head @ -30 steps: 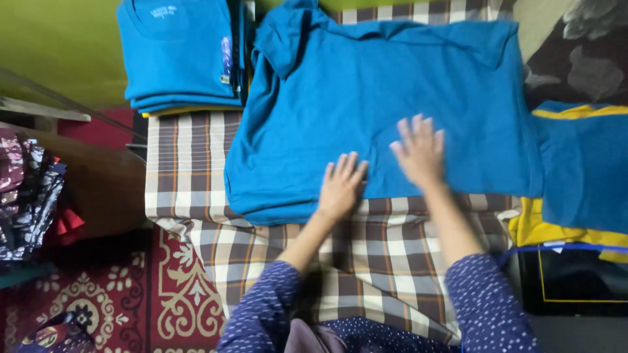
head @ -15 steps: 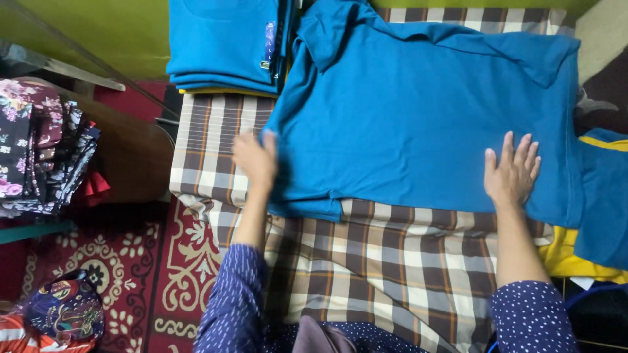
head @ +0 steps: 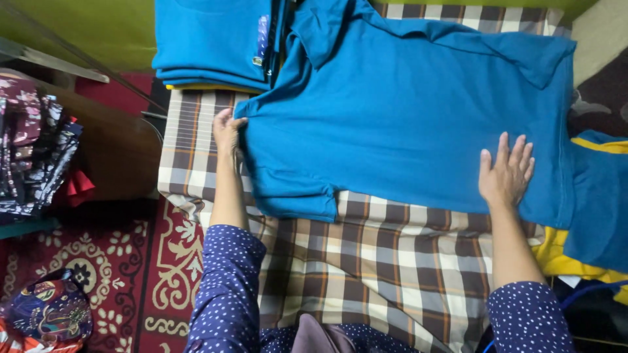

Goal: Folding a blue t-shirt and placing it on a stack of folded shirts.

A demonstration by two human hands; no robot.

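Folding is only beginning, I judge: I am pinching the blue shirt (head: 405, 124) edge with my left hand (head: 227, 131) and pressing my open right hand (head: 505, 173) flat on it, spread on the checked bench (head: 392, 261) beside finished folded shirts (head: 212, 42).

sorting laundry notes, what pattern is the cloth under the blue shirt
A brown, white and grey check, on the cloth, clearest in the head view.

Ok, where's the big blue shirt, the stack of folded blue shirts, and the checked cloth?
big blue shirt (head: 405, 111), head view, middle
stack of folded blue shirts (head: 209, 39), head view, top shirt
checked cloth (head: 386, 261), head view, bare part
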